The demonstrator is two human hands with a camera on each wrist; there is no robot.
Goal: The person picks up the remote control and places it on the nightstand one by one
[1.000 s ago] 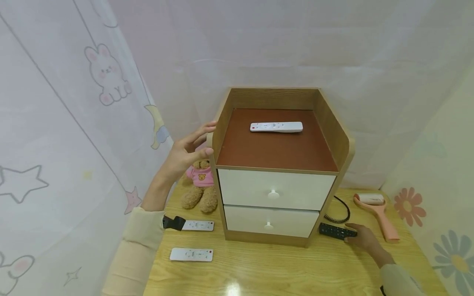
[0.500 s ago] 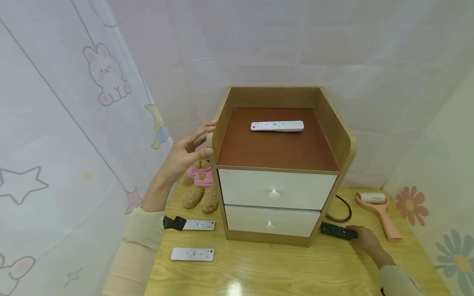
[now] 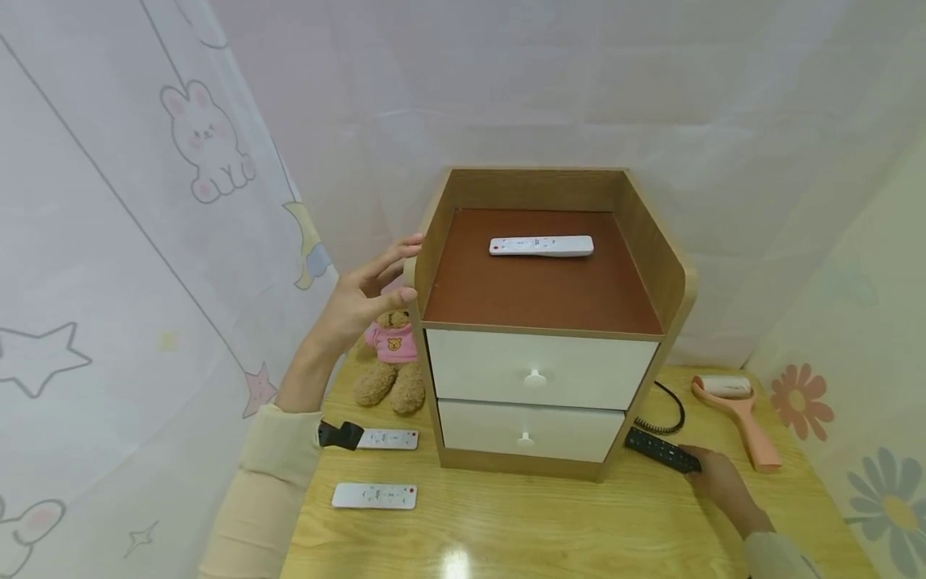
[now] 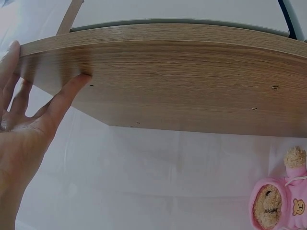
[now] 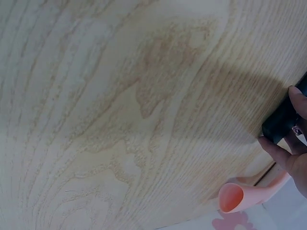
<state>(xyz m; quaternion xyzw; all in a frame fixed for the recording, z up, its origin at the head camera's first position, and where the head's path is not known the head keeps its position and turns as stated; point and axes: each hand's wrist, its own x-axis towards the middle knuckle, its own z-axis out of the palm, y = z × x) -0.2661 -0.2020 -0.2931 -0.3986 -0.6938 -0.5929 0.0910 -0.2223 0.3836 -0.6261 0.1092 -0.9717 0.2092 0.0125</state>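
My left hand (image 3: 357, 301) rests with spread, fairly straight fingers on the left side panel of a small wooden cabinet (image 4: 182, 72). The cabinet has two white drawers, both pushed in, and an open tray top. At the cabinet's lower right, my right hand (image 3: 723, 482) pinches the near end of a black remote control (image 3: 660, 450). In the right wrist view the thumb and fingers sit around the end of that remote (image 5: 280, 122), close over the table. A white remote control (image 3: 541, 246) lies on the cabinet's brown top.
Two white remotes lie at the left, one (image 3: 374, 496) in front and one (image 3: 391, 439) partly behind a black strap (image 3: 340, 435). A teddy bear (image 3: 394, 362) in pink sits behind them. On the right are a coiled black cord (image 3: 660, 429) and a pink lint roller (image 3: 741, 410).
The right hand has shifted its hold to the remote's near end. The remote has turned slightly, its far end pointing more away from me. The left hand stays on the cabinet.
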